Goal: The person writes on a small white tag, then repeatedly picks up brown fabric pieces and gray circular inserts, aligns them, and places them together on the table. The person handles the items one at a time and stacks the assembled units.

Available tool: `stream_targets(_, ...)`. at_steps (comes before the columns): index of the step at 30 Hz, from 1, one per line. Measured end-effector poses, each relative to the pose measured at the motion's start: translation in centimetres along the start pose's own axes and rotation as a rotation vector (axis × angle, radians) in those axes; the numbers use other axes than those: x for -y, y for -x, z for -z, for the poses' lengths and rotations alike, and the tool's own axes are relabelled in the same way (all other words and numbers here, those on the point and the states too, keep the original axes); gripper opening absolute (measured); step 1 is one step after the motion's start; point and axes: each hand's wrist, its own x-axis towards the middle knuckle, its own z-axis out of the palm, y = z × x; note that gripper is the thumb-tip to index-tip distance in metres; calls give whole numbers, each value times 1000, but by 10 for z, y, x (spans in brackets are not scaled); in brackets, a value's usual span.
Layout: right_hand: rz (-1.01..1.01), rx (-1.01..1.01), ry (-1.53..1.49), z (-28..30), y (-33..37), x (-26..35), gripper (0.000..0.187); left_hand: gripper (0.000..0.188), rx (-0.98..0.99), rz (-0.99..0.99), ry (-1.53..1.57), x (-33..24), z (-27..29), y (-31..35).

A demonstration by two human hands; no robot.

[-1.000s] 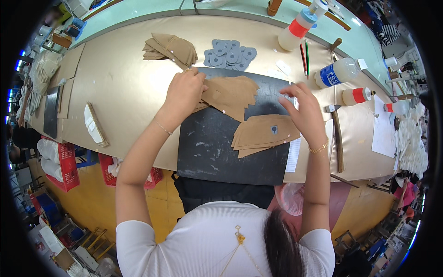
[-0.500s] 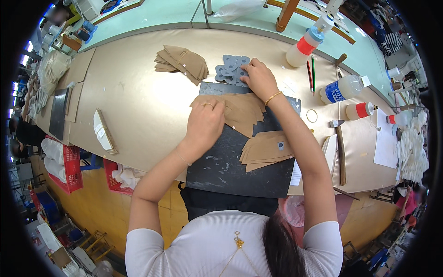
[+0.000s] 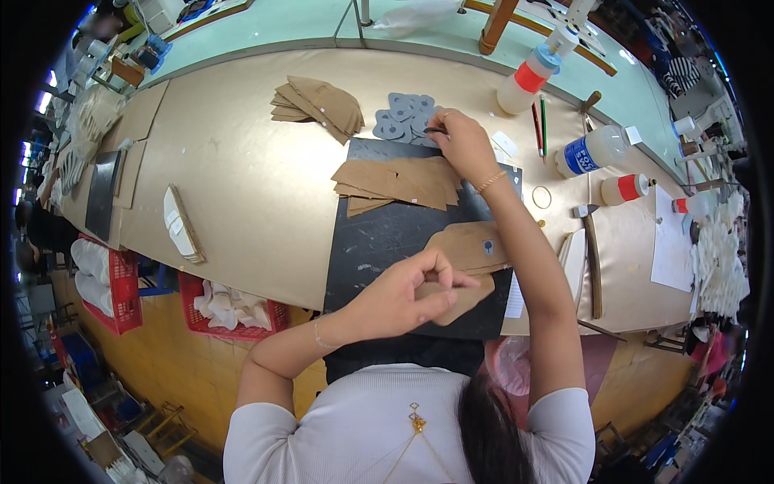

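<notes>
My left hand [image 3: 399, 294] is low over the black board [image 3: 379, 234], thumb and forefinger closed on a tan flat piece [image 3: 468, 305]. That piece lies partly over the near fan of tan pieces [image 3: 463, 244], whose top one bears a small grey patch. My right hand [image 3: 468, 145] pinches a thin dark piece [image 3: 436, 130], seen almost edge-on, beside the pile of small grey patches [image 3: 395, 121] with dark round marks. Between the hands a second stack of tan pieces [image 3: 395, 181] rests on the board's far part.
Another tan fan [image 3: 318, 105] lies at the far left of the board. Rightward are pencils [image 3: 543, 125], a hammer [image 3: 594, 266], bottles [image 3: 597, 153] and a rubber band [image 3: 542, 197]. White-edged pieces [image 3: 182, 226] lie left. Red baskets [image 3: 274, 317] stand below the table edge.
My left hand has come from the middle stack toward me, with a tan piece in it. My right hand has lifted a small dark piece from the grey pile.
</notes>
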Motion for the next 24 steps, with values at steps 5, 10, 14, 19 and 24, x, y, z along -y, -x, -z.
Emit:
stream_targets(5, -297, 236, -301, 61, 78, 51, 26, 21, -10, 185, -106, 3, 0, 40)
stream_targets(10, -207, 341, -335, 51, 195, 73, 26, 24, -123, 222, -227, -2, 2, 72)
stream_targets(14, -115, 265, -231, 19, 244, 83, 34, 24, -155, 251, -36, 1, 2, 78)
stream_targets(19, -145, 217, -149, 13, 249, 86, 44, 25, -92, 271, 23, 15, -4, 78)
stream_targets(24, -258, 149, -359, 18, 249, 90, 45, 27, -49, 268, 58, 30, -9, 76)
